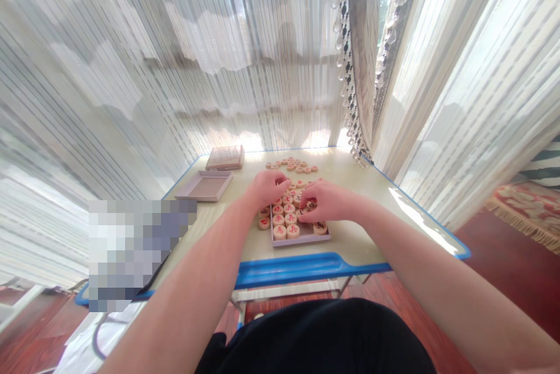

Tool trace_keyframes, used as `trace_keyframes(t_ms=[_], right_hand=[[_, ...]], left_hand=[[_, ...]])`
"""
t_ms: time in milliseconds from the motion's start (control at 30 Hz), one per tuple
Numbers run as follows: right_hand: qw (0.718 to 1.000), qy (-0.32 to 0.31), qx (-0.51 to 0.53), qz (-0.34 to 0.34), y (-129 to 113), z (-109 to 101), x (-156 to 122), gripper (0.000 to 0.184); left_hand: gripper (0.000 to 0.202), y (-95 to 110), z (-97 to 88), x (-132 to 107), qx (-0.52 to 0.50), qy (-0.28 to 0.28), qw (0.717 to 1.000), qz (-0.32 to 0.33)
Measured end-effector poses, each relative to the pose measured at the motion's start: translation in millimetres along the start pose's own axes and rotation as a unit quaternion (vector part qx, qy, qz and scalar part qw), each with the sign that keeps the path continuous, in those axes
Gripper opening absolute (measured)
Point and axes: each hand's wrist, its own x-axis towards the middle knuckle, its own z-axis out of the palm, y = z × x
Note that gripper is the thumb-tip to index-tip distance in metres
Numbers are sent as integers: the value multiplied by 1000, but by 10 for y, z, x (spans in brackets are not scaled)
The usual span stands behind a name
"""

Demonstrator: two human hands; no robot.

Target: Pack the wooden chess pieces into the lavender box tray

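Observation:
A shallow grey tray (pixel 306 238) lies on the pale table (pixel 367 199), partly filled with round wooden chess pieces (pixel 284 223) marked in red and black. My left hand (pixel 268 185) hovers over the tray's far left side, fingers curled down onto the pieces. My right hand (pixel 326 200) rests on the tray's right side and pinches one piece (pixel 311 206) between thumb and fingers. More loose pieces (pixel 292 165) lie in a group farther back on the table.
An empty grey box lid (pixel 205 185) sits at the left, with a folded board (pixel 226 157) behind it. The table has a blue rim (pixel 301 268) at the near edge. Sheer curtains (pixel 219 59) surround the table; a beaded drape (pixel 354 70) hangs at the back right.

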Motion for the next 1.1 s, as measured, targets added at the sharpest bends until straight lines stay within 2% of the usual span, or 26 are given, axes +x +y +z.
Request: trace_keyframes(t_ms=[567,933,1100], right_hand=[[999,-18,-10,30,-29,17,7,21],[999,14,-31,7,-23,29,2,20],[999,10,-28,14,-60,44,13,13]], left_hand=[[30,69,-34,-38,-2,-11,1000,13],[31,65,-33,-28,10,-17,1000,14],[31,35,-7,-19,9,-14,1000,24]])
